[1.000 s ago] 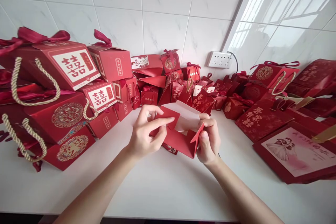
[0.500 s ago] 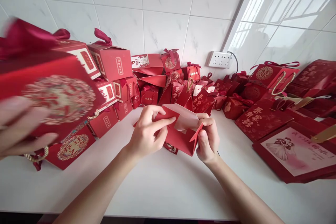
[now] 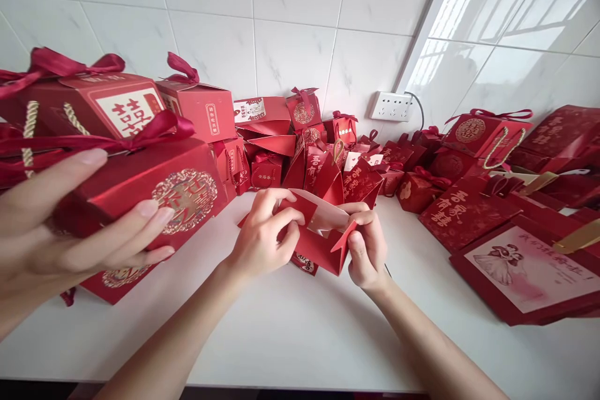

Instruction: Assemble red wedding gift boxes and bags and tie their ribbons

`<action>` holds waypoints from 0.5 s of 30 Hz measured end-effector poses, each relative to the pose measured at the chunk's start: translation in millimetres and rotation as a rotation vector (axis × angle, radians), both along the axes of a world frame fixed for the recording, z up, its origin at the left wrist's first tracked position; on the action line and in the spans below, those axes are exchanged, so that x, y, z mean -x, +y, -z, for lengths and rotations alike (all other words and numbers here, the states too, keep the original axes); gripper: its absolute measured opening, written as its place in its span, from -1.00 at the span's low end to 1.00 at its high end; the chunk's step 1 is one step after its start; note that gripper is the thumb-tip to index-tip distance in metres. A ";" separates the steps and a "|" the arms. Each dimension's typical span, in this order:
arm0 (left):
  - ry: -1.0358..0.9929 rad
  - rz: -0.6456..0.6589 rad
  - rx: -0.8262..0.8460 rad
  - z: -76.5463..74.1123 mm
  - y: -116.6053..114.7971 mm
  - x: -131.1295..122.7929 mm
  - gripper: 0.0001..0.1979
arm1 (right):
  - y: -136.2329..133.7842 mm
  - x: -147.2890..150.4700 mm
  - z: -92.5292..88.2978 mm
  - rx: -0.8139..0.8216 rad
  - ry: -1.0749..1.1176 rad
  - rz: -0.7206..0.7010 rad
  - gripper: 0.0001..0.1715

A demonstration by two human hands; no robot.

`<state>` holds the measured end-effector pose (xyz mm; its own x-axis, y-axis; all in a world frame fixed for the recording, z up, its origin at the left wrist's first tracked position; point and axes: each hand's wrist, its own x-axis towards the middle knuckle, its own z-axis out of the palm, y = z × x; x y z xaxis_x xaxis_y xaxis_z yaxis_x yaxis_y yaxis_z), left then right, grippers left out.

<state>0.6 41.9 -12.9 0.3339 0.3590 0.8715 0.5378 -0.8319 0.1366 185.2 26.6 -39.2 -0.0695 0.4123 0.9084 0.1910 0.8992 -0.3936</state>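
Note:
Between my two hands is a red paper gift box [image 3: 323, 250], tilted so that its white inside and loose flaps show. My left hand [image 3: 269, 231] grips its left side, fingers curled over the upper edge. At the right end my right hand [image 3: 368, 244] pinches the box wall between thumb and fingers. Partly under the box lies a red piece with a white printed pattern [image 3: 304, 264]. Another person's hand [image 3: 94, 231] comes in from the left, holding a finished red box with a round gold emblem [image 3: 187, 200] and a ribbon bow.
Red gift boxes with bows [image 3: 197, 109] are stacked at the left, and smaller boxes [image 3: 267, 172] line the tiled wall. A white power strip [image 3: 392, 106] is on the wall. Red bags with a couple printed on white [image 3: 529, 269] lie at the right of the white table [image 3: 300, 350].
The other person's hand has moved its box right and lower, in front of the left stack. My left index finger has curled back from the box flap; the box barely shifted.

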 end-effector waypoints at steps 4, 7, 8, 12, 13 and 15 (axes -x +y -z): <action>0.057 0.008 0.008 1.1 0.6 -1.7 -0.73 | 0.0 0.1 -0.2 0.011 0.000 0.020 -0.81; 0.097 0.020 -0.001 1.9 1.8 -2.7 -0.70 | 1.2 -0.7 0.3 0.006 -0.002 0.048 -0.79; 0.111 0.026 -0.002 2.0 2.2 -2.6 -0.69 | 1.7 -1.0 0.4 0.001 -0.002 0.057 -0.79; 0.166 0.040 0.017 1.5 2.7 -1.0 -0.65 | 2.4 -1.4 -0.3 -0.015 -0.002 0.073 -0.79; 0.177 0.041 0.033 1.3 2.4 -0.4 -0.64 | 2.2 -1.3 -0.8 -0.018 -0.004 0.070 -0.79; 0.202 0.035 0.074 0.8 1.4 0.7 -0.64 | 1.5 -1.1 -1.9 -0.021 -0.016 0.059 -0.80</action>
<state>-0.1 43.3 -13.8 0.5125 0.4046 0.7574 0.5313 -0.8424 0.0905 186.3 28.2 -37.3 -0.0600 0.3970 0.9158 0.2497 0.8943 -0.3713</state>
